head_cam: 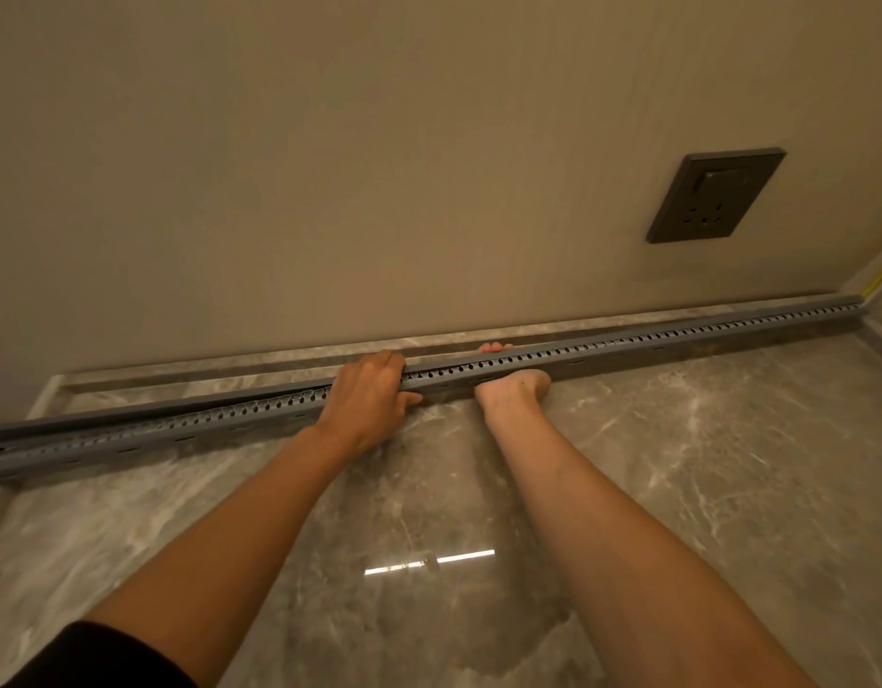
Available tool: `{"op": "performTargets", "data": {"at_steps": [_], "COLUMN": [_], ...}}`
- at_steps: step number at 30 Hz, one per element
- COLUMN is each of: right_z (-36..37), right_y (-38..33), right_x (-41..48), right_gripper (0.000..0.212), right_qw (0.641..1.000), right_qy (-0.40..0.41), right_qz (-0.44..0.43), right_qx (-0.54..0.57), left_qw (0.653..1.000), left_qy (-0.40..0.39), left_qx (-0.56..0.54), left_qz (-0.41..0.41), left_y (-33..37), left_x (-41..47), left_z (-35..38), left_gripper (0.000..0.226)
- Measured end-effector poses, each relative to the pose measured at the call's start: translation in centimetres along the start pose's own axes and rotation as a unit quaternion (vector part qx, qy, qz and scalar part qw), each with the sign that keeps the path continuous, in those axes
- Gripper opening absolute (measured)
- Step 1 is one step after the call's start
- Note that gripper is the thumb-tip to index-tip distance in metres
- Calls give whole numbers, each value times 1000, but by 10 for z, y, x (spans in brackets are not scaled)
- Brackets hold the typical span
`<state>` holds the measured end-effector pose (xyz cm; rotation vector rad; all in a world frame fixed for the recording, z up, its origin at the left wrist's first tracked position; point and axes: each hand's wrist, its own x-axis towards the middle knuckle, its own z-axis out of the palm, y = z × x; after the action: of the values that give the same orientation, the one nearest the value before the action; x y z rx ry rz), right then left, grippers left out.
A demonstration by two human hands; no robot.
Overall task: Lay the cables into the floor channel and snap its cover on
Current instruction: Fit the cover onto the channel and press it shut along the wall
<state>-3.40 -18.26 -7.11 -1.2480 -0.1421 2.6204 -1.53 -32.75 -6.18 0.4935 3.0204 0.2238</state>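
Floor channel (652, 344) lengthwise along wall (329, 166)

A single wide-angle camera worn on the person's head looks forward and down, facing the wall (329, 166) where it meets the marble floor (677, 464). It sits low and near, both forearms (568, 489) reaching out from the bottom edge to the floor channel (627, 346) that crosses the frame from lower left to upper right. The channel's line bows slightly toward the frame edges.
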Motion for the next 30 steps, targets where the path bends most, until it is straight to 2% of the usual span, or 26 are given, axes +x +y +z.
{"op": "performTargets", "data": {"at_steps": [5,7,8,9,10,12,15,23,30], "right_z": [-2,-2,-2,1,2,5,16,18,13], "right_y": [45,41,39,41,42,42,43,39,32], "right_x": [-14,-11,-19,-23,-24,-17,-10,-3,-1], "right_gripper": [42,37,36,38,38,34,38,38,37], "right_qw": [994,999,998,994,992,998,989,995,998], "right_qy": [13,27,34,34,50,63,146,102,69], "right_qz": [-19,17,39,18,-2,-30,-14,0,10], "right_qx": [-105,-12,-24,-102,-114,-3,-23,-19,-10], "left_qw": [999,999,999,998,998,997,996,998,997], "left_qy": [22,28,32,36,38,45,46,19,-18], "left_qx": [-27,-32,-35,-39,-43,-48,-53,-26,33], "left_qz": [10,17,20,23,26,32,47,59,-62], "left_y": [-2,-3,-2,-2,-2,-1,-1,-8,-46], "left_x": [0,-1,-1,0,1,3,6,5,-18], "left_z": [4,6,7,7,7,7,7,5,-11], "left_gripper": [36,34,33,32,31,29,26,34,39]}}
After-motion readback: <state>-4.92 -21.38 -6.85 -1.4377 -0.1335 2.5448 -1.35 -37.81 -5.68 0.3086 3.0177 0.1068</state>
